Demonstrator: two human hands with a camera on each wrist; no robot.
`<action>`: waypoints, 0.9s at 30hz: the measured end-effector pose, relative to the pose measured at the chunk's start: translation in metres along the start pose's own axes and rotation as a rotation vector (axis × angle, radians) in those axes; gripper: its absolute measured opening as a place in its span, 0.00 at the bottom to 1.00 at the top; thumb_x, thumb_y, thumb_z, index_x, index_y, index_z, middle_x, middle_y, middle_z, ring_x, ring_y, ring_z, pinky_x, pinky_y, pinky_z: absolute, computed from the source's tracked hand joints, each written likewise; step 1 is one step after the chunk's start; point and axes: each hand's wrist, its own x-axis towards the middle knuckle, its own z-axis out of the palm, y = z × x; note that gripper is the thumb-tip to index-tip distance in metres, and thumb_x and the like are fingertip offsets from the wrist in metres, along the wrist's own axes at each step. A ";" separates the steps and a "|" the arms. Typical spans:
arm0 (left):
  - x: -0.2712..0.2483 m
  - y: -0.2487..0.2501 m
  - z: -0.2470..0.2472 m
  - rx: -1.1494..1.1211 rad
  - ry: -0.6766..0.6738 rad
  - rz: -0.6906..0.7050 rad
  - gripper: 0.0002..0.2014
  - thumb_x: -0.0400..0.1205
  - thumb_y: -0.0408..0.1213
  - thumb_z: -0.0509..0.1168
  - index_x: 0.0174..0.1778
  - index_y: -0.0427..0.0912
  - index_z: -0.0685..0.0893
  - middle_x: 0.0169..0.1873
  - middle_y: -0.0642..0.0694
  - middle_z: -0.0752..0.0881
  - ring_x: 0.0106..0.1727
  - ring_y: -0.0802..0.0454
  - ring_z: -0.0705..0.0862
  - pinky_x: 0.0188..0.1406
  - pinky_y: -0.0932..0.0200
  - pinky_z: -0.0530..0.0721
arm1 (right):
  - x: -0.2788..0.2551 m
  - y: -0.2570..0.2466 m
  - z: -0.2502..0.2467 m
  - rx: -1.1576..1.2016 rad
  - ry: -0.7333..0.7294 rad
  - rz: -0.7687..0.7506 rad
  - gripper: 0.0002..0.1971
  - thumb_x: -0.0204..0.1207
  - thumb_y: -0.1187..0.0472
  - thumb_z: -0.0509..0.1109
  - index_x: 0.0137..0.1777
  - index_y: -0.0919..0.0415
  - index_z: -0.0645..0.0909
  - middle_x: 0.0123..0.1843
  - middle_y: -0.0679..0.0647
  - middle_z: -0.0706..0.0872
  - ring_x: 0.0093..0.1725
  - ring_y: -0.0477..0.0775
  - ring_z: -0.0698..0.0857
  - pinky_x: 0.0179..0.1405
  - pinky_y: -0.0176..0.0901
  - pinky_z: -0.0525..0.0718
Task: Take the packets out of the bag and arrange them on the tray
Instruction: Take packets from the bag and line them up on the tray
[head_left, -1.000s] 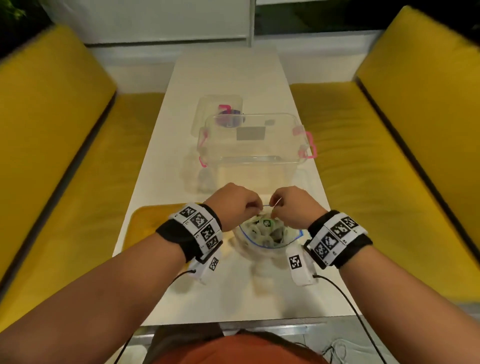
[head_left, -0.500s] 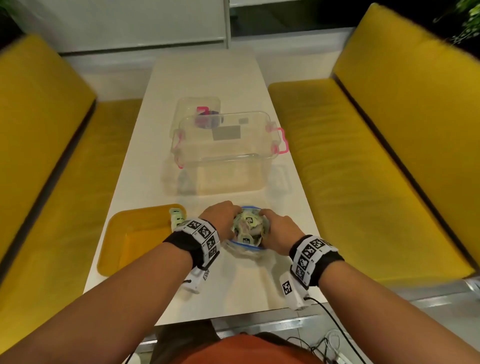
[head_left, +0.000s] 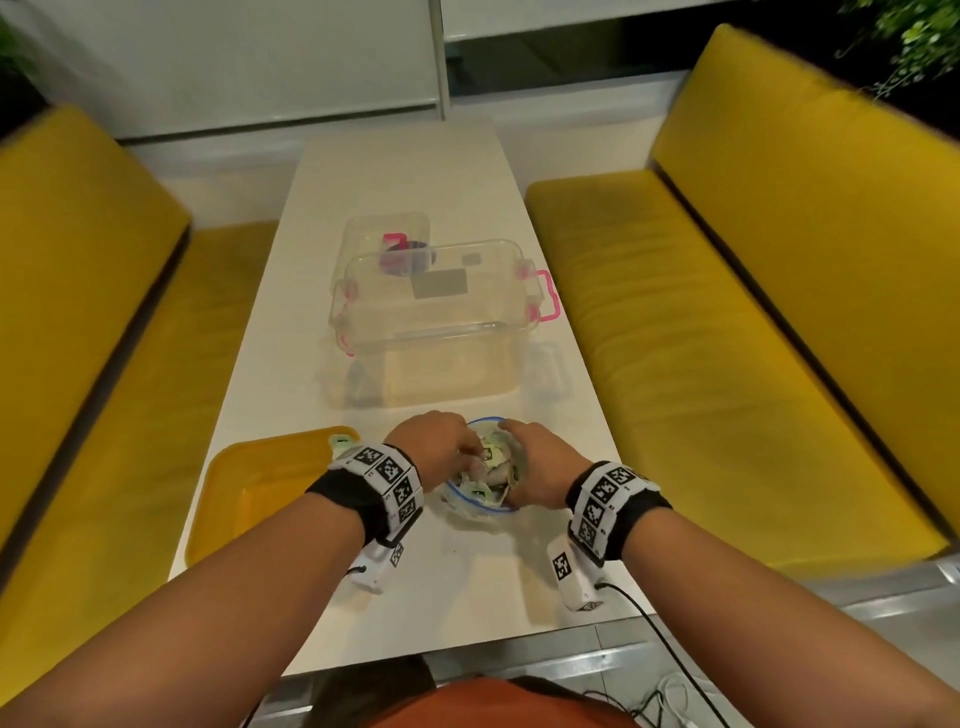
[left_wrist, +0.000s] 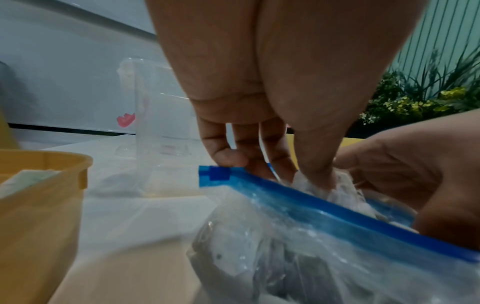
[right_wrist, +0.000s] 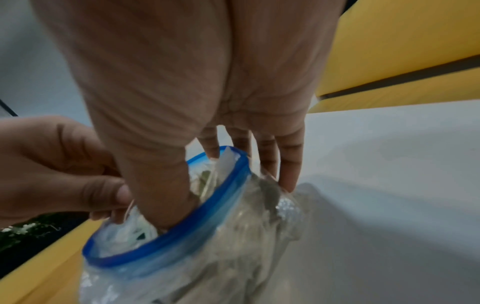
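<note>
Both hands are at the bag (head_left: 480, 499), which stands open on the white surface (head_left: 395, 171) just right of the tray (head_left: 249, 499). My left hand (head_left: 439, 449) has its fingers dipped into the mouth, pinching a packet (left_wrist: 335, 185) — the right hand (head_left: 540, 467) clamps the blue rim, thumb inside, fingers outside. One packet (head_left: 343, 443) lies at the tray's far corner. Beyond stands a clear box (head_left: 441, 332).
</note>
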 end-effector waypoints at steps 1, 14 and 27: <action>-0.001 -0.001 0.000 -0.018 0.027 0.005 0.11 0.82 0.48 0.66 0.57 0.54 0.89 0.51 0.50 0.83 0.54 0.48 0.82 0.54 0.51 0.79 | -0.001 0.000 -0.001 -0.007 -0.001 0.000 0.52 0.56 0.53 0.86 0.81 0.53 0.64 0.73 0.57 0.73 0.70 0.61 0.77 0.69 0.51 0.79; -0.005 0.005 -0.007 -0.027 -0.003 -0.002 0.13 0.80 0.44 0.69 0.61 0.55 0.86 0.56 0.53 0.86 0.55 0.50 0.83 0.55 0.55 0.79 | -0.004 -0.016 -0.010 -0.098 0.109 -0.065 0.32 0.65 0.54 0.80 0.71 0.52 0.76 0.72 0.53 0.76 0.71 0.59 0.72 0.69 0.57 0.77; -0.012 0.005 -0.031 -0.382 0.357 0.053 0.08 0.77 0.52 0.71 0.46 0.53 0.89 0.37 0.60 0.87 0.36 0.66 0.81 0.40 0.68 0.75 | 0.004 -0.009 -0.005 0.125 0.337 -0.191 0.23 0.80 0.35 0.59 0.46 0.47 0.90 0.57 0.48 0.88 0.60 0.55 0.82 0.59 0.57 0.81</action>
